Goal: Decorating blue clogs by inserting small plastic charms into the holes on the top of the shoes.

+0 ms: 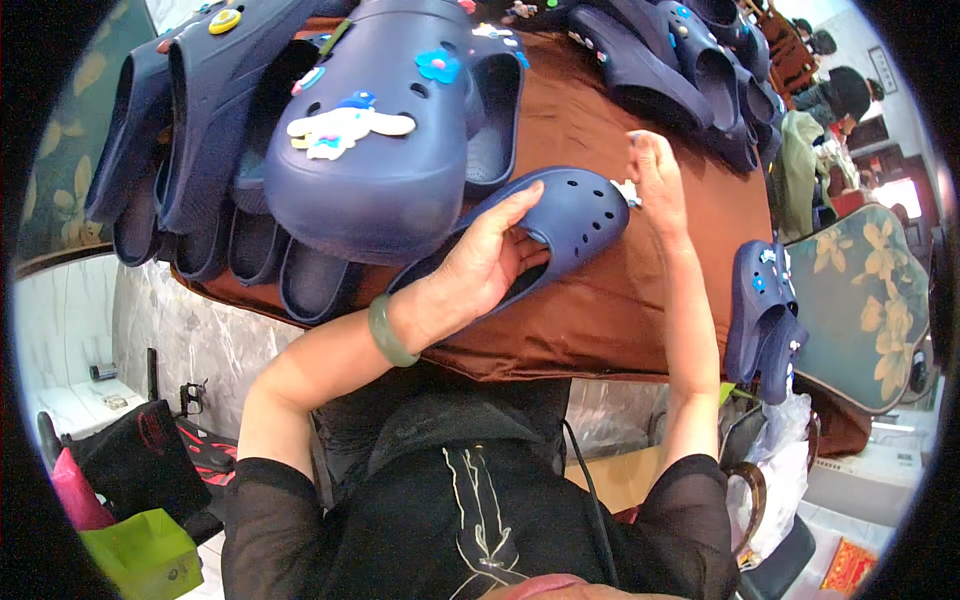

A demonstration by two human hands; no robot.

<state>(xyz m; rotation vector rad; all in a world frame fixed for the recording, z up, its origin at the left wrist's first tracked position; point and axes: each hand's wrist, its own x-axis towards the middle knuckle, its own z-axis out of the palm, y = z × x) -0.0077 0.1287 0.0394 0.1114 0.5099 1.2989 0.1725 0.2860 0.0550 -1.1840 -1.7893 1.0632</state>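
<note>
My left hand (480, 255) grips a dark blue clog (575, 215) with holes in its upper. The thumb lies on top and the other fingers reach into the foot opening. A green bangle (388, 332) circles that wrist. Just right of the clog's toe, my right hand (658, 185) is raised side-on, its fingers stretched away from me. A small white charm (627, 193) shows between this hand and the toe; whether it touches either cannot be made out. Close by on the left looms a large blue clog (365, 190), bearing a white character charm (350, 126) and a blue flower charm (437, 66).
A brown cloth (560, 330) covers the table. More blue clogs (215, 110) crowd its left side, and a pile of clogs (690, 75) sits far right. A decorated clog pair (765, 310) is at the right edge. Beyond stands a floral chair back (870, 310).
</note>
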